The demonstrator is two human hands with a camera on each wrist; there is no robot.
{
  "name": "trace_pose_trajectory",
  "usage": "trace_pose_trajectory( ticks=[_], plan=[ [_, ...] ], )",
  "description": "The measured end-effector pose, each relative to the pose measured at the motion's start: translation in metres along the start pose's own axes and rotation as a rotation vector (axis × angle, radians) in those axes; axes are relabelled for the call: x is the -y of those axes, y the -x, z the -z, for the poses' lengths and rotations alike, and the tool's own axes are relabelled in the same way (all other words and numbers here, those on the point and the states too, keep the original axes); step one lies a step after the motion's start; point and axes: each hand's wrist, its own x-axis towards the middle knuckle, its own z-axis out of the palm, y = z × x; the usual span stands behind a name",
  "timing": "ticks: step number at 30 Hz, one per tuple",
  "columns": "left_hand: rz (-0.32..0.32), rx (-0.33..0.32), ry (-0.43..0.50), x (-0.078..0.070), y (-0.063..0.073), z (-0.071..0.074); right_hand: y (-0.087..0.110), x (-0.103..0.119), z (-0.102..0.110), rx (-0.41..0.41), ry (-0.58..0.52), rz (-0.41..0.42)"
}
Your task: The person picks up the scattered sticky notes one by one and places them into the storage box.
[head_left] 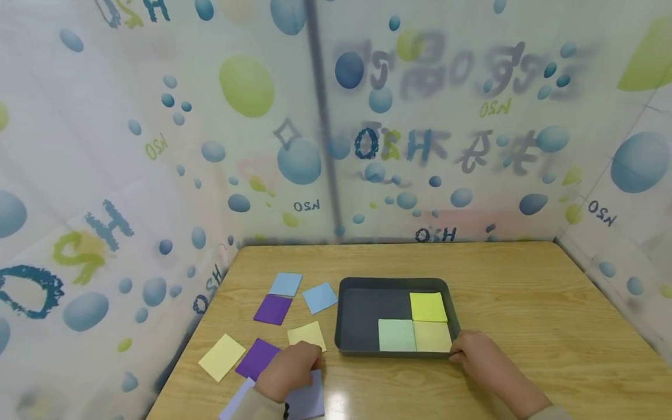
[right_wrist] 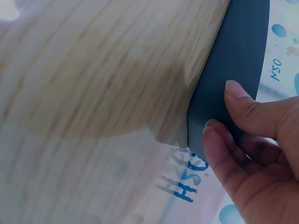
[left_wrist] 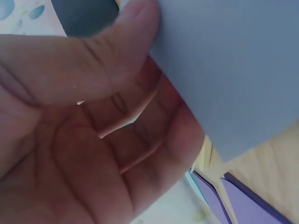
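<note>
My left hand (head_left: 291, 370) pinches a lavender square of paper (left_wrist: 229, 70) between thumb and fingers, at the near left of the table. In the head view this lavender square (head_left: 308, 399) shows partly from under the hand. My right hand (head_left: 480, 359) holds the near right corner of a dark grey tray (head_left: 362, 309), thumb and fingertips at its wall (right_wrist: 229, 60). Inside the tray lie a bright yellow square (head_left: 428, 307), a mint green square (head_left: 397, 335) and a pale yellow square (head_left: 432, 336), edge to edge along the right and near sides.
Left of the tray lie two light blue squares (head_left: 319, 298), two purple squares (head_left: 273, 309) and two pale yellow ones (head_left: 222, 357). Another lavender piece (head_left: 237, 399) shows beside the left forearm. A patterned curtain (head_left: 252, 146) surrounds the wooden table (head_left: 525, 303) at the back and sides.
</note>
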Motion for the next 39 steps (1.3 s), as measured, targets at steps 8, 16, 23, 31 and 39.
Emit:
trace_pose_trajectory(
  ticks=[8, 16, 23, 31, 39],
  plan=[
    [-0.122, -0.051, 0.013, 0.003, -0.007, 0.0, 0.001, 0.001, 0.002, 0.003, -0.004, -0.002],
    [-0.125, 0.015, 0.046, -0.001, -0.017, 0.018, 0.002, -0.002, 0.004, 0.006, -0.015, 0.021],
    [-0.062, 0.03, 0.047, -0.009, -0.024, 0.042, 0.0, -0.002, 0.004, 0.014, -0.008, 0.039],
    [-0.05, -0.006, -0.005, -0.017, -0.037, 0.056, -0.001, -0.002, 0.004, 0.034, -0.027, 0.023],
    [-0.051, -0.045, -0.01, -0.026, -0.04, 0.071, 0.0, -0.005, 0.001, 0.024, -0.017, 0.047]
  ],
)
